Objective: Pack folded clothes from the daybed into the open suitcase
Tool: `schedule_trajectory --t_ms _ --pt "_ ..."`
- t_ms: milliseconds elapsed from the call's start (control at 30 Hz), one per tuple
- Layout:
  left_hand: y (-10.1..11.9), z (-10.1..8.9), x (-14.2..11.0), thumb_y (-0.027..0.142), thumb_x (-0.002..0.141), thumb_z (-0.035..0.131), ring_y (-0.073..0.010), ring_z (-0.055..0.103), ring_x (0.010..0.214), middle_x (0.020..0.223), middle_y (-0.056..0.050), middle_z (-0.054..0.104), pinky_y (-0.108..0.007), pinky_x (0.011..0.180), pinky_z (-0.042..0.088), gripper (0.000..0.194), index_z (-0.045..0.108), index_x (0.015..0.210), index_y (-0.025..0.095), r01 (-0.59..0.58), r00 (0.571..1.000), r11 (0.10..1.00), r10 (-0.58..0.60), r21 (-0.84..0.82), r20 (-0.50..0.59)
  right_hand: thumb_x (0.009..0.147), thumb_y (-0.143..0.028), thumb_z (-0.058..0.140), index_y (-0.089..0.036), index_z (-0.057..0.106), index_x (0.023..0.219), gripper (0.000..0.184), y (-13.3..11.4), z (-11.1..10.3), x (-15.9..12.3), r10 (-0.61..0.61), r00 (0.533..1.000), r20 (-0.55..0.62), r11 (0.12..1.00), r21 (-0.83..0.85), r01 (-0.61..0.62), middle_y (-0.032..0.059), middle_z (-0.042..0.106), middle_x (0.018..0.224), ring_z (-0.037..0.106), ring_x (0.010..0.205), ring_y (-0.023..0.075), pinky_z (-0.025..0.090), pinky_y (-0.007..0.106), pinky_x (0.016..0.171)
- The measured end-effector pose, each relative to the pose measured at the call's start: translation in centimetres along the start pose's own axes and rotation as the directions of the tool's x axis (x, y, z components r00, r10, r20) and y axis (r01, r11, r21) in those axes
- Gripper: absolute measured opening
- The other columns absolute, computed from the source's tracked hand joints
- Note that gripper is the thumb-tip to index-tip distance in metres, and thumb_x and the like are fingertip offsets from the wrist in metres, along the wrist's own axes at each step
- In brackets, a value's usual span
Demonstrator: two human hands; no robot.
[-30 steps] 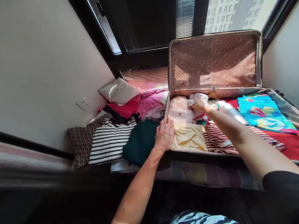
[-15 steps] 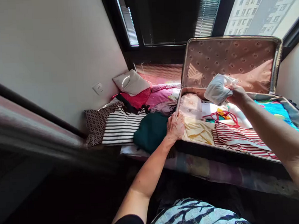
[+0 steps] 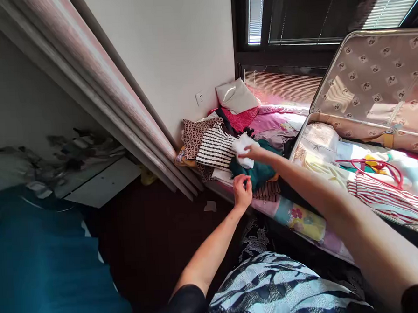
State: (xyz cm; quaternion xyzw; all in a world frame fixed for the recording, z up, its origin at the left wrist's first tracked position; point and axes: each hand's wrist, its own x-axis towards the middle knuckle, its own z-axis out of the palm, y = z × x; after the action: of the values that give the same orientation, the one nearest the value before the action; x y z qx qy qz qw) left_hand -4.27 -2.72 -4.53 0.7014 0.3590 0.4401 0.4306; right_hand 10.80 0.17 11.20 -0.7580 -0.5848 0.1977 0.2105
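My right hand [image 3: 254, 152] grips a small white cloth [image 3: 244, 144], holding it over the pile of clothes where the black-and-white striped garment [image 3: 215, 147] meets the dark green garment [image 3: 264, 173]. Just below, my left hand [image 3: 243, 192] hovers at the near edge of the green garment, fingers loosely curled and apart, with nothing seen in them. To the right lies the open suitcase [image 3: 301, 134], packed with a yellow cloth [image 3: 320, 168], a red-and-white striped garment [image 3: 389, 196] and a red cord-like loop [image 3: 395, 170].
A brown patterned cushion [image 3: 194, 136] and a pale pillow [image 3: 236, 96] lie by the wall socket [image 3: 199, 98]. Curtains [image 3: 122, 100] hang at left, with a cluttered white cabinet [image 3: 98, 183] beyond. Something covered in blue fabric [image 3: 50, 267] fills the lower left.
My right hand has carried the white cloth left, from above the suitcase to the clothes pile. My left hand has let go of the suitcase edge. The view has turned left.
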Motion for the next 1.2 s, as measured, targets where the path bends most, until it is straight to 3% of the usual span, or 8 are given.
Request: schedule_trajectory --t_ms 233,367,467,600,700,933,1067,1200 --pt "-3.9 -7.3 -3.4 0.024 0.100 0.064 -0.0204 0.076 0.098 0.117 -0.013 0.072 -0.031 0.080 0.065 0.016 0.078 0.105 0.018 0.129 0.990 0.990 -0.132 -0.048 -0.059 0.100 -0.021 0.071 -0.015 0.078 0.133 0.034 1.1 6.0 -8.3 -0.179 0.983 0.040 0.983 -0.022 0.180 0.0127 0.080 0.124 0.077 0.113 0.0241 0.060 0.032 0.102" --pt "-3.1 -7.2 -2.4 0.038 0.102 0.066 -0.0205 0.076 0.094 0.114 -0.013 0.073 -0.032 0.080 0.067 0.024 0.077 0.110 0.018 0.054 0.998 0.996 -0.056 -0.068 -0.039 0.111 -0.030 0.051 -0.018 0.079 0.123 0.033 8.4 8.0 -19.9 -0.335 0.939 -0.076 0.940 -0.097 0.327 0.0137 0.079 0.112 0.075 0.106 0.0226 0.062 0.034 0.097" --pt "-0.1 -5.2 -0.7 0.039 0.103 0.064 -0.0214 0.077 0.100 0.118 -0.014 0.074 -0.032 0.083 0.068 0.027 0.076 0.115 0.018 -0.075 0.995 0.991 0.082 -0.107 0.056 0.108 -0.033 0.047 -0.023 0.082 0.110 0.037 16.6 8.4 -28.5 -0.190 0.967 -0.167 0.975 -0.151 0.165 0.0163 0.080 0.110 0.078 0.104 0.0297 0.068 0.046 0.093" --pt "6.4 -0.7 2.0 0.035 0.105 0.060 -0.0220 0.076 0.111 0.124 -0.014 0.074 -0.031 0.087 0.068 0.026 0.076 0.120 0.020 -0.269 0.925 0.945 0.307 -0.184 0.226 0.096 -0.033 0.053 -0.038 0.087 0.103 0.034 26.4 8.0 -37.4 0.147 0.948 -0.283 0.975 -0.117 -0.187 0.0139 0.082 0.118 0.079 0.116 0.0410 0.065 0.061 0.105" --pt "11.4 4.4 4.5 0.030 0.104 0.062 -0.0226 0.077 0.115 0.127 -0.015 0.075 -0.030 0.089 0.068 0.025 0.076 0.120 0.019 -0.315 0.844 0.931 0.363 -0.183 0.395 0.090 -0.034 0.056 -0.043 0.087 0.102 0.034 29.7 8.6 -40.8 0.239 0.928 -0.287 0.954 -0.108 -0.279 0.0123 0.083 0.112 0.079 0.118 0.0425 0.064 0.061 0.105" --pt "18.5 18.7 7.9 0.017 0.099 0.066 -0.0254 0.079 0.112 0.115 -0.015 0.083 -0.037 0.106 0.061 0.016 0.080 0.106 0.013 -0.300 0.592 0.945 0.078 0.130 0.802 0.100 -0.039 0.047 -0.040 0.082 0.096 0.035 29.2 12.2 -40.0 0.303 0.850 -0.431 0.910 -0.133 -0.392 0.0111 0.080 0.115 0.075 0.123 0.0424 0.061 0.069 0.108" --pt "20.2 24.4 5.9 0.020 0.095 0.072 -0.0257 0.077 0.105 0.103 -0.011 0.082 -0.035 0.105 0.058 0.009 0.079 0.093 0.015 -0.415 0.502 0.895 0.076 0.163 0.862 0.099 -0.036 0.052 -0.036 0.080 0.091 0.029 28.8 13.0 -39.0 0.393 0.779 -0.489 0.890 -0.011 -0.456 0.0110 0.079 0.107 0.075 0.117 0.0426 0.063 0.066 0.106" --pt "21.2 28.7 2.5 0.032 0.094 0.081 -0.0243 0.073 0.093 0.085 -0.007 0.074 -0.033 0.093 0.060 0.019 0.073 0.085 0.017 -0.198 0.492 0.962 -0.067 0.186 0.868 0.099 -0.037 0.057 -0.036 0.077 0.083 0.025 27.7 12.7 -38.5 0.442 0.739 -0.508 0.884 0.109 -0.454 0.0116 0.078 0.102 0.074 0.114 0.0445 0.061 0.071 0.106"
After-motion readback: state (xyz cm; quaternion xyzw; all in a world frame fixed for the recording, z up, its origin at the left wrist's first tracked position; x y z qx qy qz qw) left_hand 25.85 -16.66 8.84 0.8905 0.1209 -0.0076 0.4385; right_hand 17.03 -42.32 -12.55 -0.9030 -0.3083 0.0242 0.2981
